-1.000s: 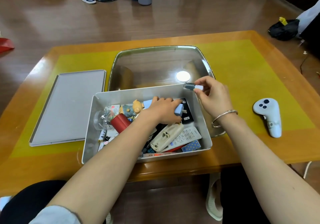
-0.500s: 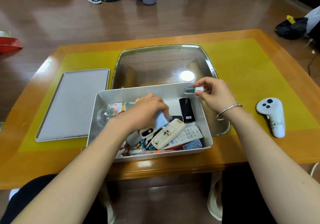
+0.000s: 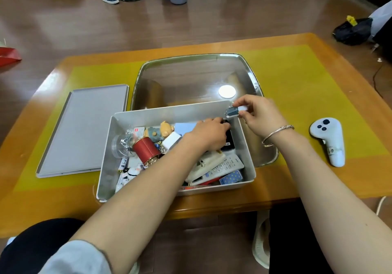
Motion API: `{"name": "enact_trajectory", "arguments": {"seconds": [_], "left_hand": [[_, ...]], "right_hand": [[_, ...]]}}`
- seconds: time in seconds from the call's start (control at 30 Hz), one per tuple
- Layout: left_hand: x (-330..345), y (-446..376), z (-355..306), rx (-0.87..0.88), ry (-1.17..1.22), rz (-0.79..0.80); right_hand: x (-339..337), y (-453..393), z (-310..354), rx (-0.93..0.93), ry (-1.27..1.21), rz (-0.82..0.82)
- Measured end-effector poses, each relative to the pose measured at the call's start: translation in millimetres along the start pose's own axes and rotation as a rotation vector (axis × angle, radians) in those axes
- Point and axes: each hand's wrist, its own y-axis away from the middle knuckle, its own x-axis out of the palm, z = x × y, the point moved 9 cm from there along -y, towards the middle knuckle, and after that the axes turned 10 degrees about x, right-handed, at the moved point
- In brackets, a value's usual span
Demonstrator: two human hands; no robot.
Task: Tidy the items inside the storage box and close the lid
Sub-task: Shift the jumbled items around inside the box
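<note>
Grey plastic box (image 3: 244, 138) sits at the worktop's (image 3: 318, 78) near edge, lid (image 3: 82, 129) off to its left. My left hand (image 3: 209, 134), lifted over the clutter half a second ago, is back down at the far right corner, fingers curled over the black remote (image 3: 229, 141); whether they grip it I cannot tell. My right hand (image 3: 257, 114) still pinches the small bottle (image 3: 234, 110) above the box's far right corner. I judge sorting is unfinished, closing some way off.
</note>
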Motion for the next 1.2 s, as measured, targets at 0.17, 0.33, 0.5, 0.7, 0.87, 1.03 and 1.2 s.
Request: {"name": "enact_trajectory", "arguments": {"seconds": [0.17, 0.33, 0.5, 0.7, 0.87, 1.03, 1.2], "left_hand": [[4, -12, 3, -0.138, 0.05, -0.048], [8, -10, 10, -0.209, 0.242, -0.079], [2, -5, 22, -0.191, 0.489, -0.154], [-52, 42, 41, -0.21, 0.716, -0.562], [-66, 93, 68, -0.28, 0.703, -0.629], [-44, 115, 95, -0.426, 0.411, -0.418], [-43, 105, 82, -0.417, 0.179, -0.445]], "right_hand": [[0, -3, 2, -0.001, 0.005, -0.002], [2, -4, 0, 0.012, 0.025, -0.005], [-1, -3, 2, 0.008, 0.01, -0.016], [-12, -1, 8, 0.01, -0.075, -0.101], [-9, 3, 12, 0.028, -0.101, -0.091], [-5, 6, 18, 0.003, -0.099, -0.047], [-1, 8, 19, -0.021, -0.051, 0.003]]}}
